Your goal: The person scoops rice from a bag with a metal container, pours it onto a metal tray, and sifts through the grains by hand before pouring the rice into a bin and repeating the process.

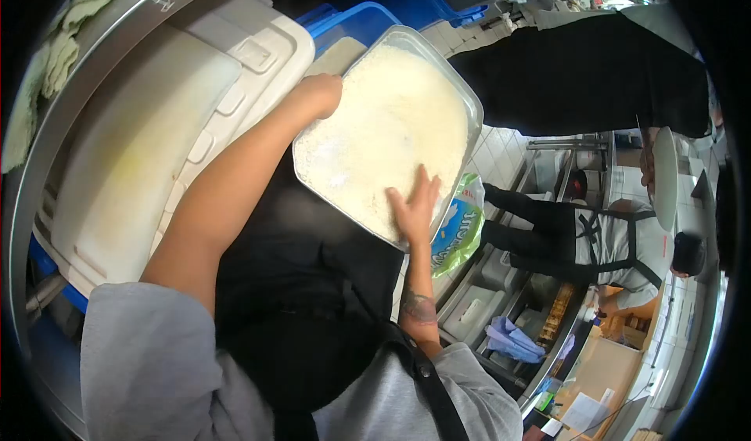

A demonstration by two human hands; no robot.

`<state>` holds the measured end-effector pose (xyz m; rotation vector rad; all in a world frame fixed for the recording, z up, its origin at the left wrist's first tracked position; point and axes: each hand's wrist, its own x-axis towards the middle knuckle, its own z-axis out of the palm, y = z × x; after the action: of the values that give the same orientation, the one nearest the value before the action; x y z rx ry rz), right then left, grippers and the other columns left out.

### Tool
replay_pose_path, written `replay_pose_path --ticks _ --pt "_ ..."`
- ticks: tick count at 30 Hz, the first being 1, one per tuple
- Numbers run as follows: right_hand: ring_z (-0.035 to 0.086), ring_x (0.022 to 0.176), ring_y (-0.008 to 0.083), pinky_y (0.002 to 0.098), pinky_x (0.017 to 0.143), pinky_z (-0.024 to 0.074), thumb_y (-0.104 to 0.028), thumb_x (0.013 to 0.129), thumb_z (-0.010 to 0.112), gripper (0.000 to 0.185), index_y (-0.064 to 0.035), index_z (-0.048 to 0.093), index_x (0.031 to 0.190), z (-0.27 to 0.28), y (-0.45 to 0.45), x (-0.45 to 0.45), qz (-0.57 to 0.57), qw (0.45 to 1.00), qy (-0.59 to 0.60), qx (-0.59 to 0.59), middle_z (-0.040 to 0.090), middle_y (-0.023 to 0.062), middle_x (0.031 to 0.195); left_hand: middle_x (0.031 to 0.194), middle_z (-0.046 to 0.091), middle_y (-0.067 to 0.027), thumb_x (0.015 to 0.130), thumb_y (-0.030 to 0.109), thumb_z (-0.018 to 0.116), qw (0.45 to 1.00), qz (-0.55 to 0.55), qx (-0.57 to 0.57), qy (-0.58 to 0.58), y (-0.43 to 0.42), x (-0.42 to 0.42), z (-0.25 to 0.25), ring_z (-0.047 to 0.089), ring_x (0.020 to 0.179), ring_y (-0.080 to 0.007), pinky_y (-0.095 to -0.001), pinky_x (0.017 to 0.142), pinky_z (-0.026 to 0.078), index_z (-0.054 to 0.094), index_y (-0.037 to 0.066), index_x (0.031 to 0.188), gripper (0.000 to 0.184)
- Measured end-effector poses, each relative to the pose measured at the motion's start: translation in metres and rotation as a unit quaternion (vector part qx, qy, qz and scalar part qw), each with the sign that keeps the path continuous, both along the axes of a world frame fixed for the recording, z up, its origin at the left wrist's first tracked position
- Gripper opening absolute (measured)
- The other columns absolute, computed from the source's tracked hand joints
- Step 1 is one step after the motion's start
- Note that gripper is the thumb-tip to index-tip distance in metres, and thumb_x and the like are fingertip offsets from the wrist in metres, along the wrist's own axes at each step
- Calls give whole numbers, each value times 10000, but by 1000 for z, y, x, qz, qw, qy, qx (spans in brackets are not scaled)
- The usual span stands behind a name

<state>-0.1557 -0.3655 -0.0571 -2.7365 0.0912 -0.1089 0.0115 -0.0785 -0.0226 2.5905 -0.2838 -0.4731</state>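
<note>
A rectangular metal tray (474, 97) spread with pale, flour-like powder (391, 120) is tilted in front of my apron. My left hand (321, 95) is closed on the tray's left edge, its fingertips mostly hidden. Over the lower right part of the powder lies my right hand (416, 205), fingers spread, touching or just above the surface; nothing shows in its grasp. Beneath and behind the tray is a blue bin (352, 20). A green and blue printed bag (460, 230) stands just right of the tray.
White lidded containers (258, 54) fill the left side, below a metal shelf edge (102, 42) with a cloth (70, 34). A person in a black apron (587, 73) stands close at upper right, near a white plate (665, 179). Another person (618, 245) works at the right counter.
</note>
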Motion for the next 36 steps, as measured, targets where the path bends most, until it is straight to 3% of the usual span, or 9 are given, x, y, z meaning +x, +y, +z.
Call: replay_pose_path --ticks 3,10,16,21,26,30,32,34,36 --pt "182 1391 499 543 1134 175 -429 707 778 928 -57 351 1442 20 46 8 78 996 -15 41 242 362 1464 1143 638 -223 906 15 424 1000 -6 12 -2 -2 -1 4 633 1035 -375 -442 858 522 584 -24 1162 304" --pt "286 1384 407 673 1060 194 -315 774 707 461 -263 630 1226 18 75 67 230 966 -84 -88 435 110 1436 1142 636 -226 942 52 380 1000 -6 13 0 0 0 3 630 1038 -378 -450 865 517 570 -33 1180 316" --pt "422 1256 397 614 978 331 -294 796 682 415 -222 641 1203 5 56 141 41 986 -118 -112 501 144 1362 1148 632 -227 947 54 368 1000 1 9 6 1 -3 9 625 1039 -383 -452 870 513 562 -42 1180 318" --pt "487 1141 368 522 940 391 -281 802 677 360 -162 661 1141 3 74 101 56 985 -147 -76 564 157 1230 1146 633 -225 934 42 389 1000 -8 12 -3 1 0 2 628 1037 -380 -453 866 516 568 -36 1161 299" --pt "572 1035 344 404 885 466 2 709 670 365 -112 678 1056 19 65 38 180 980 -86 -7 629 145 1116 1145 637 -217 913 20 424 1000 -4 16 0 1 0 2 632 1036 -372 -450 865 518 577 -25 1160 294" --pt "663 860 234 340 800 511 150 647 508 422 -60 678 971 47 35 49 98 990 -11 102 680 164 923 1137 643 -211 909 15 430 1000 8 4 -10 0 -2 2 632 1037 -369 -446 863 519 588 -24 1151 292" --pt "632 825 106 247 754 501 150 699 474 385 -46 674 964 80 24 65 25 976 70 203 688 78 921 1135 643 -211 909 16 430 1000 10 3 -10 0 -2 2 633 1037 -369 -444 863 519 590 -25 1148 290" --pt "596 884 100 241 791 487 135 728 507 346 -12 663 1000 90 1 84 47 947 61 311 668 33 941 1136 642 -214 909 17 431 1000 5 7 -7 0 -1 3 633 1037 -369 -443 863 519 590 -26 1146 289" --pt "614 991 191 296 869 489 22 772 599 323 -29 648 1087 97 -20 105 71 971 61 219 656 104 1055 1138 640 -219 909 16 431 1000 -8 18 -1 0 -1 7 634 1036 -368 -445 863 518 588 -26 1146 288"
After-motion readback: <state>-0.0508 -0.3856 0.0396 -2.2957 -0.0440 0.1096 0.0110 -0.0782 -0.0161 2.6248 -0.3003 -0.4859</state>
